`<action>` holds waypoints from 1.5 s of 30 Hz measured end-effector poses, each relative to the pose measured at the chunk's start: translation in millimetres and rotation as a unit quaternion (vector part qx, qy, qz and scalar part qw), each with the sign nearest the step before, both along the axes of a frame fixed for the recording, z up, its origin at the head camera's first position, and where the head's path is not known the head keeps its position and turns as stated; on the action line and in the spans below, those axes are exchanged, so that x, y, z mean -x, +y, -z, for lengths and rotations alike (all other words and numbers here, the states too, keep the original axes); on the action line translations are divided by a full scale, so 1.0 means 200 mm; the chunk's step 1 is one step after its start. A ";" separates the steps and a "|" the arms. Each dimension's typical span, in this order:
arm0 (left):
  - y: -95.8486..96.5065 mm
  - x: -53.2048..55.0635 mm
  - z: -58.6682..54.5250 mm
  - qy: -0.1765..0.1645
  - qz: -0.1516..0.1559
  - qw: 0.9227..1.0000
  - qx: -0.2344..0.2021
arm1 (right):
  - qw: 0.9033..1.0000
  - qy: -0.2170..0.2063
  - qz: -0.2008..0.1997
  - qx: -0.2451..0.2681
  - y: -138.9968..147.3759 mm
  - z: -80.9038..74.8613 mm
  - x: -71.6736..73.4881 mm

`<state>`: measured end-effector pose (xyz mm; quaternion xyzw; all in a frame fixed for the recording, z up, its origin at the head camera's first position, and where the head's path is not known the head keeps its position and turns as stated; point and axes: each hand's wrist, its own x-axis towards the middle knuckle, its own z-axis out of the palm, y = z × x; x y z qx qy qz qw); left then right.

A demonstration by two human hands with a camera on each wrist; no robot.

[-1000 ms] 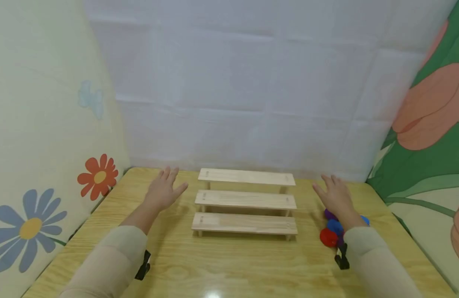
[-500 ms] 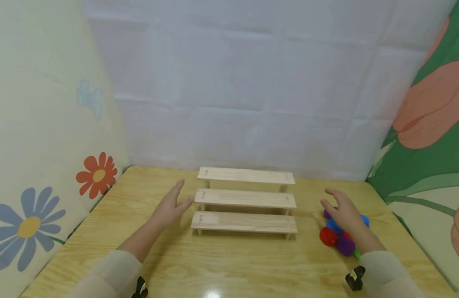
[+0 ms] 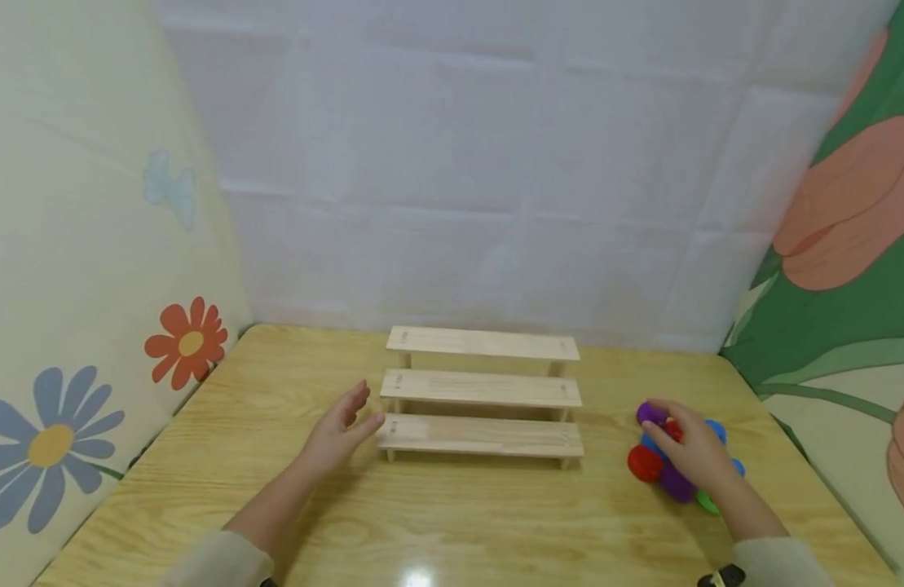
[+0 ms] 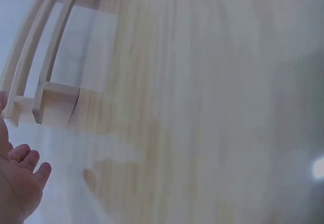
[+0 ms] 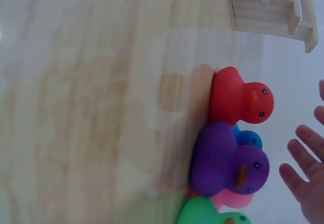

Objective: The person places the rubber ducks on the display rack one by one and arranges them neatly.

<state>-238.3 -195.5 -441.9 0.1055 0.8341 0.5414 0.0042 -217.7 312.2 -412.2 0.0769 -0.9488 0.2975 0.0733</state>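
A bunch of toy ducks is sitting on the right side of the surface (image 3: 452, 526). A red duck (image 3: 645, 463) is resting on the left of the bunch, and a big purple duck (image 5: 217, 160) is leaning in close by it on the near side. A green duck (image 5: 202, 213) is poking out at the near right, a pink duck (image 5: 234, 198) is hiding partly behind the purple one, and a little blue duck (image 5: 249, 138) is peeking out too. The right hand (image 3: 694, 452) is hovering over the bunch with its fingers spread and its thumb standing apart, pinching nothing. In the head view it is covering some ducks, so I am not able to tell if it is touching one. I am guessing the step is getting to a duck, and picking one up would be needing the fingers to close gently around it. To the left, the wooden steps (image 3: 481, 434) are standing in the middle. The left hand (image 3: 337, 432) is waiting just beside their left end, loose and holding nothing. A white cloth (image 3: 452, 163) is hanging at the far side
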 end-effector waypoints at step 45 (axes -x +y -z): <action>0.10 -0.05 0.15 -0.031 -0.035 0.999 -0.015 | 0.997 0.016 -0.029 -0.066 0.08 0.13 -0.10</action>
